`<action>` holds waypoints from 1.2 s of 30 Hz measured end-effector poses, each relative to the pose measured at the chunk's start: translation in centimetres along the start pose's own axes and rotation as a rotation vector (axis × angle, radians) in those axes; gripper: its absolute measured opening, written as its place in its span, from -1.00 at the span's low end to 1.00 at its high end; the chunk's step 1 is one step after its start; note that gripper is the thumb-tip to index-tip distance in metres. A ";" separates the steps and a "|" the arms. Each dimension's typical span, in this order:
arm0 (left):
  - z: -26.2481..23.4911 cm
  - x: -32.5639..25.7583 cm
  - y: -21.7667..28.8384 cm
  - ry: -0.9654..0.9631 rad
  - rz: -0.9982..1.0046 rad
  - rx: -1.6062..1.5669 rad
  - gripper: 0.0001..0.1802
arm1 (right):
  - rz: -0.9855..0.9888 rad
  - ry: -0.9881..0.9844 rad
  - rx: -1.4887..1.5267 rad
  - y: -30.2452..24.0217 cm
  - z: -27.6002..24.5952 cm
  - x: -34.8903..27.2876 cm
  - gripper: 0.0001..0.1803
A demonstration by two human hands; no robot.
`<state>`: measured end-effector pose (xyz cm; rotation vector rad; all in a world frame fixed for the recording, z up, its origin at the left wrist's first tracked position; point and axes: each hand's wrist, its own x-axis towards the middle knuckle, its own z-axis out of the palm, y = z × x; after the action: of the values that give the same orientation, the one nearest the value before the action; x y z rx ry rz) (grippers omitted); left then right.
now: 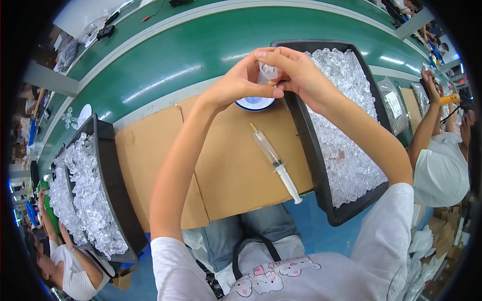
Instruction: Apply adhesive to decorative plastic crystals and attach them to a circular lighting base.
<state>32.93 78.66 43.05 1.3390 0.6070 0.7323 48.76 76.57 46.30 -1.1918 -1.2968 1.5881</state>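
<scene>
My left hand (235, 83) and my right hand (307, 75) meet at the far side of the cardboard, both with fingers closed round a small clear plastic part (268, 73). The fingers cover some of it. Just beneath them is a white bowl (255, 107) with a blue rim, partly hidden by my hands. A syringe (267, 147) with a yellowish tip and a white plunger lies on the cardboard sheet (236, 175), its tip pointing away from me. Neither hand touches it.
A black tray (321, 198) heaped with clear plastic parts (346, 150) stands at the right, under my right forearm. Another black bin (118, 185) of such parts stands at the left. Beyond runs a green bench (186, 65). Other people sit at both sides.
</scene>
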 end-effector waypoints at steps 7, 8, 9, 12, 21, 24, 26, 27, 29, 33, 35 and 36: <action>-0.5 0.9 -1.0 -0.078 -0.003 0.189 -0.49 | -0.306 0.095 -0.770 -2.3 -0.4 0.6 -0.64; -0.3 1.0 -1.3 0.033 -0.019 0.230 -0.61 | -0.457 0.152 -1.036 -2.8 -0.4 0.6 -0.64; 0.0 1.1 -1.5 0.144 -0.036 0.270 -0.72 | -0.454 0.148 -1.043 -3.1 -0.3 0.6 -0.64; 1.0 1.6 -2.4 0.340 0.155 0.280 -0.80 | -0.611 0.142 -1.253 -3.1 0.5 0.8 -0.65; 1.4 2.8 -3.5 0.524 0.336 0.170 -0.88 | -0.520 0.258 -1.051 -1.2 2.3 2.3 -0.74; 0.8 2.9 -4.1 0.460 0.342 0.081 -0.91 | -0.550 0.301 -0.964 -1.1 2.6 2.6 -0.74; 0.8 3.2 -4.4 0.414 0.317 0.088 -0.92 | -0.558 0.327 -0.933 -1.1 2.5 2.7 -0.72; 1.0 3.5 -4.6 0.455 0.343 0.052 -0.93 | -0.584 0.350 -0.932 -1.1 2.4 2.8 -0.74; 1.2 3.6 -4.7 0.496 0.363 0.021 -0.93 | -0.607 0.374 -0.925 -0.9 2.4 2.9 -0.76; 1.1 3.8 -4.8 0.545 0.316 0.020 -0.88 | -0.642 0.385 -0.905 -0.9 2.6 3.0 -0.79; 1.1 4.0 -5.1 0.539 0.342 0.016 -0.86 | -0.641 0.385 -0.904 -1.1 2.5 2.9 -0.80; 1.0 4.1 -5.2 0.527 0.352 0.004 -0.85 | -0.646 0.383 -0.907 -1.2 2.4 2.8 -0.81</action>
<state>36.98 80.75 38.13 1.2718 0.7935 1.3963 45.64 78.78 47.07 -1.2831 -1.9306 0.2566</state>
